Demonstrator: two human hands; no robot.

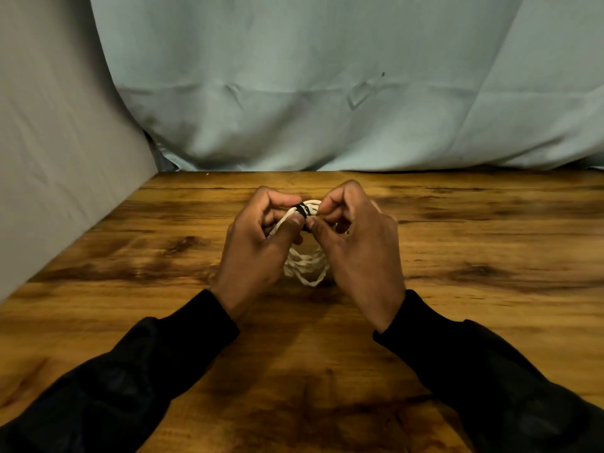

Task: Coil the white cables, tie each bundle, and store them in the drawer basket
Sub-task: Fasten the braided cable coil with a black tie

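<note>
Left hand (261,243) and right hand (356,243) both curled, pinching a black tie (304,210) at the top of a coiled white cable (305,264). Held just above the desk (130,256), mid-width, nearer the far edge. Coiling apparently done, tying under way; storing left, no drawer basket in sight. Coil upright, long axis running near-to-far.
</note>
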